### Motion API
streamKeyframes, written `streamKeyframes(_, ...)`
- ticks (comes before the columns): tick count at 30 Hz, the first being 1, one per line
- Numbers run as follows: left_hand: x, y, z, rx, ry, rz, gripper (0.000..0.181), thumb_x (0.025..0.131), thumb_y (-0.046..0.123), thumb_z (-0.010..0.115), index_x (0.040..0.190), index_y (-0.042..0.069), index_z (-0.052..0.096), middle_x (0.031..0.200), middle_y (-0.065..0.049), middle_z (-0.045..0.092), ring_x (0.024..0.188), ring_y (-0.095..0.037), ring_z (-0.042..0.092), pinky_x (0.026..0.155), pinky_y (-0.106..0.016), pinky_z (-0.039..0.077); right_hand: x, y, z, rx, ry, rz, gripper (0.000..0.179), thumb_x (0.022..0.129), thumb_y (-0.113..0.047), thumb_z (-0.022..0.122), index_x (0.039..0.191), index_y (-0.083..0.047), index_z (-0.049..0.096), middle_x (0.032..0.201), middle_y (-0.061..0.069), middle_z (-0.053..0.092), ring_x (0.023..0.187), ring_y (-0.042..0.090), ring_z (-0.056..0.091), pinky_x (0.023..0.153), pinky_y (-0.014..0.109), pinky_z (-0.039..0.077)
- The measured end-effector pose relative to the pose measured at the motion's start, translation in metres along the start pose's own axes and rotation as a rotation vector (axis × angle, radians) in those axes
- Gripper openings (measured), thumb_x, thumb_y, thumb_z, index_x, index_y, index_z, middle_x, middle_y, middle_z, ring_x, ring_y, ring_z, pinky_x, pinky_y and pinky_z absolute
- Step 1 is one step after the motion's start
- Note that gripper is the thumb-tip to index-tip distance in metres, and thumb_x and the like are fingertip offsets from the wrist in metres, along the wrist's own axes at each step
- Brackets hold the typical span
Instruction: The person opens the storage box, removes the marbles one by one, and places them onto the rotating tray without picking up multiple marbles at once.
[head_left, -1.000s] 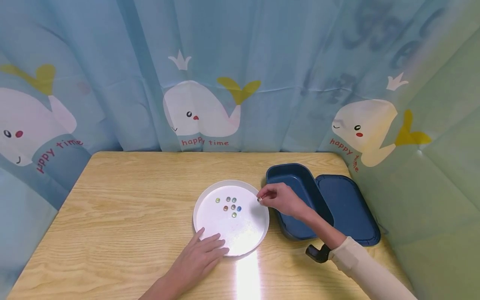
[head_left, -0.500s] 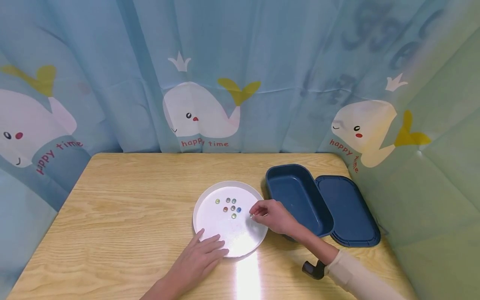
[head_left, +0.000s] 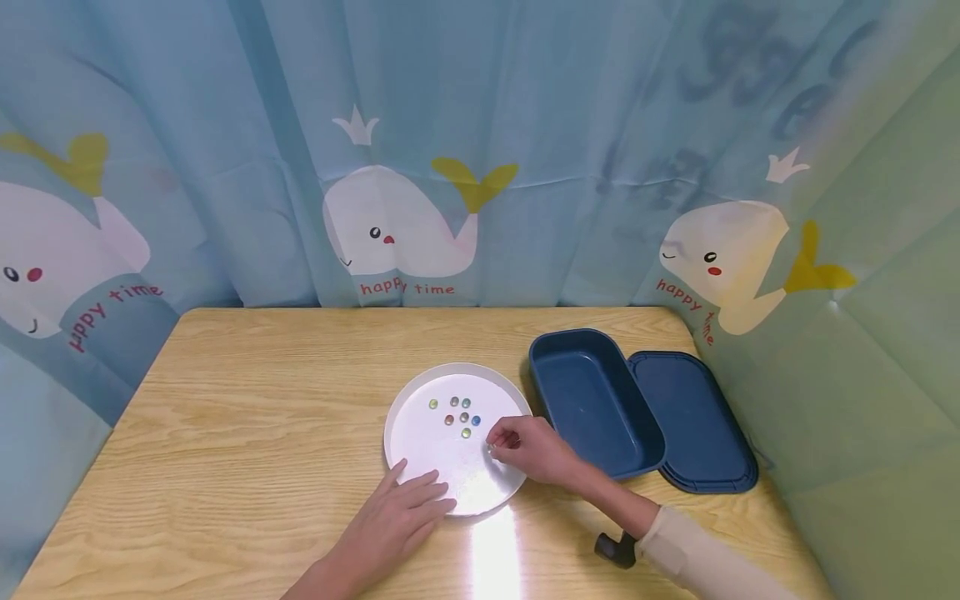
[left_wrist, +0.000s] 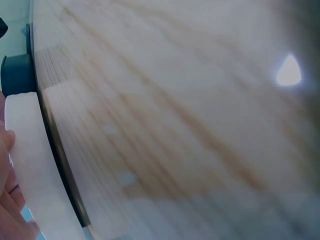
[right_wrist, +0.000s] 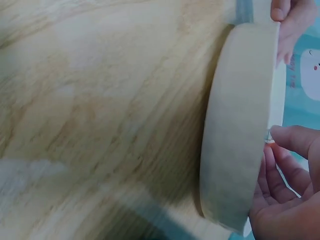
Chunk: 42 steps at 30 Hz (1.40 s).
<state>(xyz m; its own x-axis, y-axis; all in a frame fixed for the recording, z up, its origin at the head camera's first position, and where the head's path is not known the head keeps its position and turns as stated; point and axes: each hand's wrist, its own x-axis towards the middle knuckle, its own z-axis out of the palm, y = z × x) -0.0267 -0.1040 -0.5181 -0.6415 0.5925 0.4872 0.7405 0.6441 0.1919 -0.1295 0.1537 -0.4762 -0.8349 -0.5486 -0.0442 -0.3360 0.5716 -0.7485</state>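
Observation:
A round white tray [head_left: 420, 483] with a low rim sits on the wooden table. Several small glass marbles [head_left: 464, 417] in green, brown, grey and blue lie grouped toward its far side. My right hand [head_left: 536, 450] is over the tray's right part, pinching a small clear marble [right_wrist: 269, 136] between thumb and fingertips. Most of that marble is hidden by the fingers. At the tray's near left edge, my left hand [head_left: 405, 512] rests on the rim with fingers spread and fairly straight.
A deep blue box [head_left: 592, 400] stands just right of the tray, beneath the right forearm's far side. Its flat blue lid [head_left: 697, 417] lies farther right. A whale-printed curtain [head_left: 405, 217] hangs behind the wooden table [head_left: 247, 433].
My right hand has moved left and nearer, from the tray's right rim to over its inside, still pinching the marble. The left hand stays in place.

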Motion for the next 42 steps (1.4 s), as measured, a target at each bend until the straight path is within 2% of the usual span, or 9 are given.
streamKeyframes(6, 0.000, 0.001, -0.001, -0.003, 0.006, 0.002, 0.023, 0.093, 0.025, 0.062, 0.112, 0.021, 0.074, 0.120, 0.001, 0.070, 0.118, -0.020, 0.061, 0.103, -0.056, 0.036, 0.002, -0.002, 0.008, -0.041, -0.008, -0.038, 0.009, 0.085, 0.000, 0.072, 0.087, -0.008, 0.071, 0.077, -0.009, 0.063, 0.073, 0.005, 0.058, 0.069, 0.023, 0.053)
streamKeyframes(11, 0.001, 0.001, -0.001, -0.004, 0.012, 0.010, 0.024, 0.091, 0.024, 0.063, 0.112, 0.021, 0.074, 0.119, 0.001, 0.070, 0.118, -0.020, 0.061, 0.103, -0.056, 0.037, 0.005, -0.004, 0.011, -0.114, -0.024, -0.053, 0.011, 0.085, 0.000, 0.073, 0.086, -0.011, 0.071, 0.077, -0.009, 0.063, 0.072, 0.005, 0.057, 0.068, 0.023, 0.052)
streamKeyframes(23, 0.001, 0.000, -0.001, -0.003, 0.026, 0.020, 0.024, 0.095, 0.025, 0.058, 0.112, 0.021, 0.074, 0.119, 0.001, 0.070, 0.118, -0.020, 0.061, 0.104, -0.055, 0.035, 0.009, -0.003, 0.015, -0.209, -0.016, -0.096, 0.014, 0.082, 0.003, 0.071, 0.086, -0.010, 0.073, 0.077, -0.007, 0.064, 0.071, 0.006, 0.054, 0.066, 0.022, 0.049)
streamKeyframes(33, 0.002, 0.001, -0.003, -0.005, 0.037, 0.024, 0.032, 0.105, 0.030, 0.044, 0.112, 0.020, 0.074, 0.119, 0.000, 0.070, 0.117, -0.021, 0.062, 0.103, -0.056, 0.036, 0.010, -0.003, 0.015, -0.215, -0.014, -0.107, 0.017, 0.080, 0.006, 0.069, 0.087, -0.009, 0.073, 0.079, -0.004, 0.066, 0.073, 0.007, 0.056, 0.068, 0.023, 0.050)
streamKeyframes(37, 0.002, 0.001, -0.003, -0.003, 0.030, 0.023, 0.027, 0.102, 0.028, 0.050, 0.112, 0.020, 0.074, 0.119, 0.000, 0.070, 0.117, -0.020, 0.062, 0.103, -0.056, 0.037, 0.010, -0.002, 0.016, -0.218, -0.010, -0.108, 0.018, 0.080, 0.006, 0.068, 0.088, -0.009, 0.074, 0.079, -0.004, 0.066, 0.073, 0.007, 0.056, 0.068, 0.023, 0.050)
streamKeyframes(42, 0.002, 0.001, -0.003, -0.004, 0.024, 0.021, 0.024, 0.091, 0.023, 0.063, 0.112, 0.020, 0.074, 0.119, 0.000, 0.070, 0.117, -0.020, 0.062, 0.103, -0.056, 0.036, 0.008, -0.005, 0.013, -0.210, 0.010, -0.100, 0.014, 0.081, 0.002, 0.070, 0.088, -0.010, 0.074, 0.080, -0.005, 0.066, 0.073, 0.006, 0.056, 0.068, 0.023, 0.051)
